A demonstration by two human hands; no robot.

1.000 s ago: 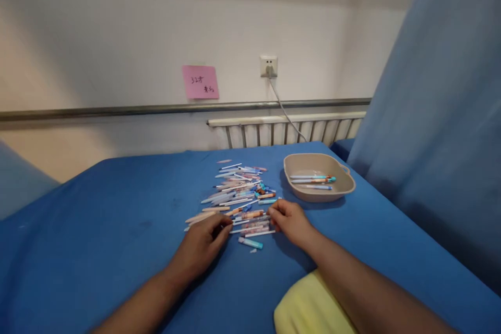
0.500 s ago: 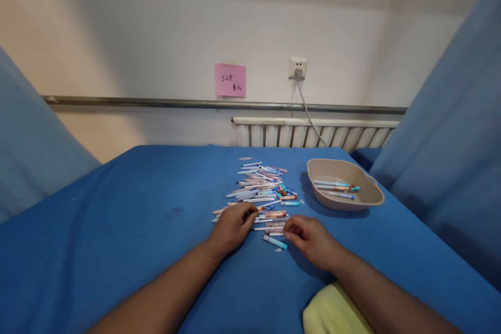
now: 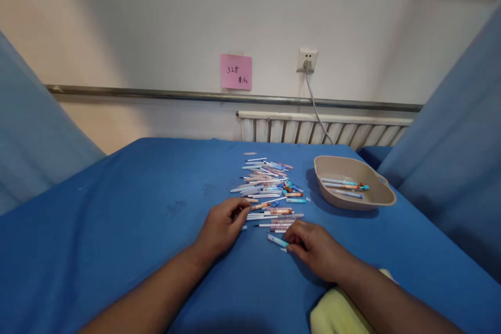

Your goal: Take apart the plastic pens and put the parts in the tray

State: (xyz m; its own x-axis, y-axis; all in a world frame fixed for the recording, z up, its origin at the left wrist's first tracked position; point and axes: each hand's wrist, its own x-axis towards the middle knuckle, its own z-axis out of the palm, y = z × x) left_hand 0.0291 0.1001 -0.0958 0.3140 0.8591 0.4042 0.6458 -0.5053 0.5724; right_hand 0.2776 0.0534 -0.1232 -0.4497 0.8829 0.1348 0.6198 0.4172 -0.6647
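Loose pen parts lie in a long heap on the blue cloth, with barrels, thin white refills and small coloured caps among them. My left hand is at the near left of the heap, fingers curled into a pinch beside an orange-brown pen barrel; what they hold is hidden. A light blue tip shows just under those fingers. My right hand has its thumb and fingers closed at the right end of a blue-green pen barrel. A tiny whitish piece lies just below that barrel.
A beige basin holding several pens stands right of the heap. Yellow-green fabric lies under my right forearm. Blue curtains hang on both sides. A radiator, a rail and a plugged-in socket line the wall behind.
My left hand has shifted left and slightly down, off the middle of the heap. My right hand has come down to the blue-green barrel. The camera view has tilted slightly.
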